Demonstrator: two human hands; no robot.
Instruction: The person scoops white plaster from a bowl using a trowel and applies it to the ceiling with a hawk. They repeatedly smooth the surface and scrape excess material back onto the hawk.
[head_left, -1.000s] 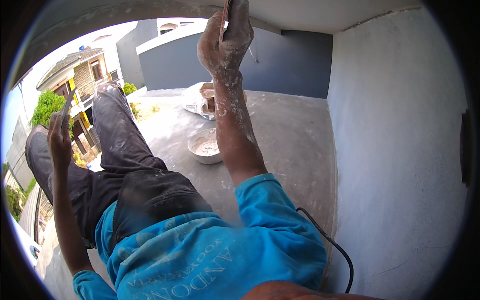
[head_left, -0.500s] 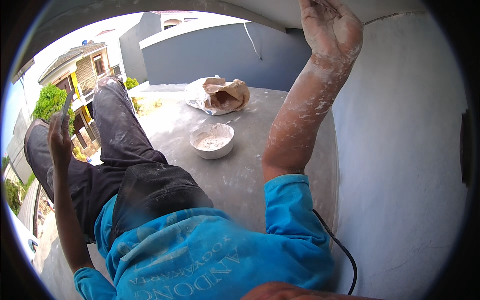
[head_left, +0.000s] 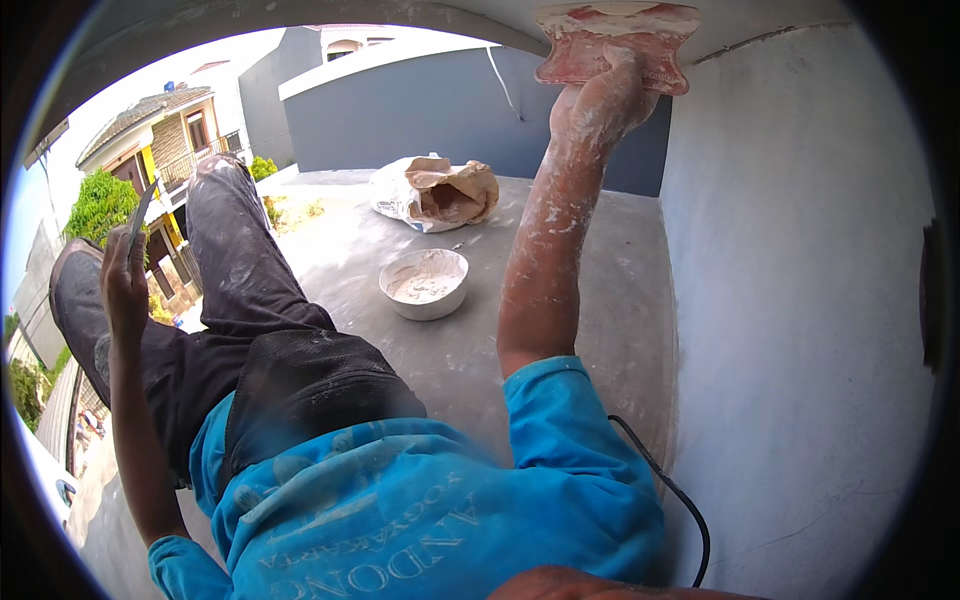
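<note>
- The fingers of the right hand [head_left: 605, 105] are being partly hidden by the red spreader [head_left: 565, 55], which is being gripped in it; whether the ceiling [head_left: 770, 20] is being touched by the spreader's far edge cannot be told
- The lower end of a dark flat blade [head_left: 145, 208] is being covered by the left hand [head_left: 124, 283], whose closed fingers are being obscured by shade
- The spreader is being held just beyond the right wrist, well apart from the left hand; the blade is being held upright and tilted
- A white bowl [head_left: 440, 300] of pale paste is being carried by the floor [head_left: 400, 345], between the hands, nearer the viewer than an open bag [head_left: 405, 195] being seen towards the floor's far edge; the bag's inside is being lost in shadow
</note>
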